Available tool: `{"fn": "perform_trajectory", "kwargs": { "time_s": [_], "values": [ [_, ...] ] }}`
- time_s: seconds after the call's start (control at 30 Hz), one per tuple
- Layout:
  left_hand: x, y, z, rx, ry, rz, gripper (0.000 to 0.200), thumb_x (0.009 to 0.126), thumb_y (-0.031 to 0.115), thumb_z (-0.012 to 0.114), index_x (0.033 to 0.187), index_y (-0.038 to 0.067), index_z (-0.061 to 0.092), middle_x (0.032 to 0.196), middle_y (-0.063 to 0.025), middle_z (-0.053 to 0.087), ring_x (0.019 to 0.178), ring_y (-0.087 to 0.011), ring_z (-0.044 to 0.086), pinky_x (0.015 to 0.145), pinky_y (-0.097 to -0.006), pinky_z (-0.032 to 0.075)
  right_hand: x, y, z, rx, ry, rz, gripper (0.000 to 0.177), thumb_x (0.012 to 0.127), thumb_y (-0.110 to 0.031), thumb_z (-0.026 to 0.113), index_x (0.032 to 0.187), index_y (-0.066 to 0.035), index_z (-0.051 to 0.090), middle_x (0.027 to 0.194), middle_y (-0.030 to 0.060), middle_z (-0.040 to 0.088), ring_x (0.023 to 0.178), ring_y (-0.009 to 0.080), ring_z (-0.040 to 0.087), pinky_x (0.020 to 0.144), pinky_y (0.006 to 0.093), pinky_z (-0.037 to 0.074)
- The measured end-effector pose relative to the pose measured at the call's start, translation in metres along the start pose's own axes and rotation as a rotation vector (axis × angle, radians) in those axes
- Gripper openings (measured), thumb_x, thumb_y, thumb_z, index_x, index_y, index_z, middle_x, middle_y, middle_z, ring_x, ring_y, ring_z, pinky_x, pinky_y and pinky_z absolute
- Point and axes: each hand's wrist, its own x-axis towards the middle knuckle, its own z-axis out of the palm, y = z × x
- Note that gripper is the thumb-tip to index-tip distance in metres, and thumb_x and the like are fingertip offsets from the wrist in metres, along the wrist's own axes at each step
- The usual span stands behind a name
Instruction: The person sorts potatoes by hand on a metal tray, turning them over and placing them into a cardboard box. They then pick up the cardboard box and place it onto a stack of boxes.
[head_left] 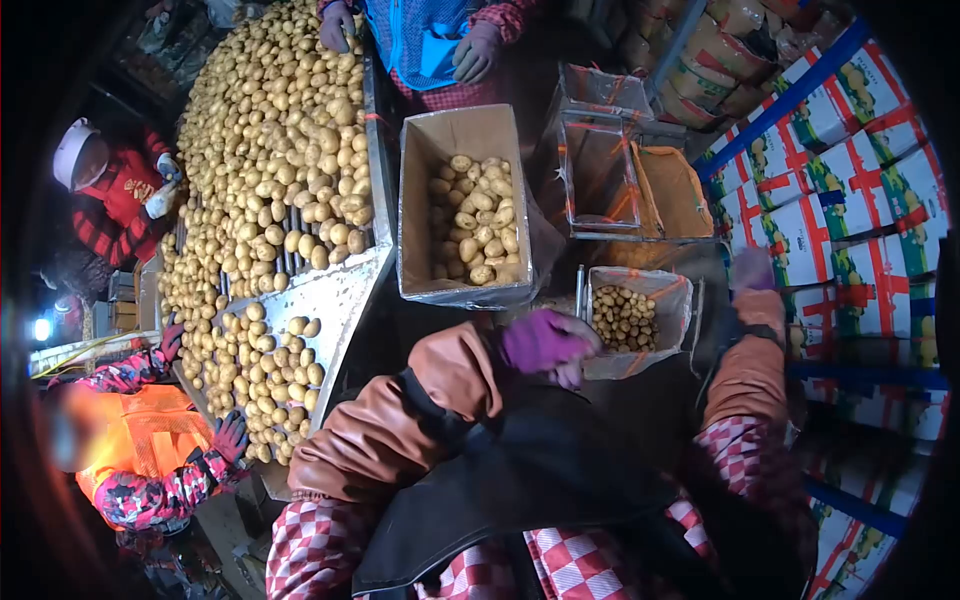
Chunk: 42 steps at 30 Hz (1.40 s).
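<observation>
My left hand (545, 345), in a purple glove with a brown sleeve cover, grips the near-left rim of a small plastic-lined box (670, 290) filled with small potatoes (624, 318). Also gloved in purple, my right hand (752, 270) hovers just past the box's right side. It is blurred, and I cannot tell whether it holds anything. A larger open cardboard box (418, 210) partly filled with bigger potatoes (475, 225) stands just beyond my left hand.
A long sorting conveyor (340, 295) heaped with potatoes (270, 140) runs along the left. Other people work at it: gloved hands at the top (475, 50), a red-clad person (115, 195), an orange-vested person (150, 450). Empty lined boxes (600, 170) and stacked printed cartons (850, 180) stand right.
</observation>
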Motion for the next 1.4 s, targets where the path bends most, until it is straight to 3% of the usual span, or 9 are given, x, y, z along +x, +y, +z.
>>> {"fn": "perform_trajectory", "kwargs": {
  "time_s": [0.1,0.2,0.27,0.3,0.37,0.5,0.6,0.97,1.4],
  "values": [
    [-0.011,-0.017,-0.016,-0.072,0.136,-0.01,0.034,0.092,0.027,0.06,0.114,0.002,0.059,0.087,-0.0121,0.07,0.077,-0.0244,0.069,0.067,-0.0331,0.056,0.087,0.051,0.012,-0.012,-0.023,-0.047,0.029,0.086,-0.016,0.06,0.113,-0.007,0.059,0.103,0.0116,0.065,0.099,0.0288,0.062,0.079,0.0402,0.05],
    [0.015,-0.132,-0.064,-0.169,0.02,0.047,0.024,0.093,0.023,0.059,0.108,0.004,0.06,0.094,-0.0113,0.068,0.078,-0.0171,0.067,0.066,-0.0251,0.05,0.188,0.102,0.067,-1.33,0.507,-0.477,0.046,0.085,-0.043,0.063,0.121,-0.014,0.057,0.118,0.013,0.062,0.111,0.0269,0.059,0.091,0.0381,0.046],
    [-0.037,-0.173,-0.093,-0.073,0.006,0.348,0.027,0.09,0.024,0.063,0.112,0.008,0.061,0.106,-0.0025,0.059,0.095,-0.0167,0.06,0.083,-0.0271,0.045,0.181,0.089,0.108,-1.499,0.502,-0.262,0.058,0.079,-0.043,0.068,0.125,-0.012,0.052,0.12,0.0146,0.061,0.113,0.0274,0.058,0.092,0.0397,0.046],
    [-0.063,-0.142,-0.07,-0.018,0.179,0.399,0.019,0.092,0.02,0.061,0.108,0.008,0.062,0.095,0.0001,0.059,0.077,-0.0095,0.058,0.07,-0.0188,0.044,0.176,0.085,0.125,-1.582,0.5,-0.145,0.064,0.076,-0.043,0.071,0.127,-0.011,0.05,0.121,0.0154,0.061,0.114,0.0276,0.058,0.093,0.0404,0.046],
    [-0.094,-0.116,-0.052,0.048,0.69,-0.235,0.019,0.092,0.029,0.061,0.096,0.011,0.065,0.075,0.0029,0.061,0.069,-0.0065,0.057,0.061,-0.0215,0.045,0.187,0.082,0.134,-1.649,0.485,-0.09,0.064,0.076,-0.044,0.07,0.127,-0.011,0.05,0.121,0.0151,0.061,0.113,0.0274,0.058,0.093,0.04,0.046],
    [-0.133,-0.201,-0.064,-0.282,0.84,-0.198,0.013,0.092,0.021,0.062,0.097,0.01,0.066,0.076,0.0037,0.061,0.065,-0.0045,0.052,0.059,-0.0203,0.043,0.2,0.068,0.131,-1.587,0.398,-0.196,0.063,0.077,-0.045,0.068,0.128,-0.011,0.051,0.121,0.0145,0.061,0.113,0.0269,0.058,0.092,0.0391,0.046],
    [-0.142,-0.262,-0.098,-0.777,0.54,0.005,0.012,0.092,0.015,0.062,0.101,0.007,0.065,0.08,0.0033,0.06,0.068,-0.0047,0.053,0.062,-0.0217,0.044,0.188,0.027,0.106,-1.372,0.251,-0.289,0.063,0.078,-0.046,0.067,0.128,-0.011,0.051,0.121,0.014,0.06,0.113,0.0265,0.058,0.092,0.0385,0.046],
    [-0.197,-0.199,-0.058,-0.296,1.144,-0.076,0.035,0.091,0.039,0.062,0.109,0.009,0.063,0.085,-0.0025,0.065,0.078,-0.0129,0.063,0.066,-0.0294,0.053,0.059,-0.018,-0.062,-0.71,0.082,-0.157,0.062,0.081,-0.049,0.063,0.128,-0.012,0.052,0.121,0.0122,0.06,0.111,0.0251,0.058,0.091,0.0362,0.046],
    [-0.211,-0.222,-0.057,-0.407,1.271,0.069,0.033,0.088,0.037,0.066,0.106,0.009,0.064,0.082,-0.0028,0.067,0.069,-0.012,0.063,0.061,-0.0269,0.052,0.151,0.071,0.103,-0.814,-0.356,0.149,0.059,0.086,-0.053,0.056,0.13,-0.013,0.052,0.124,0.0106,0.059,0.111,0.0233,0.057,0.09,0.034,0.046]
  ]
}}
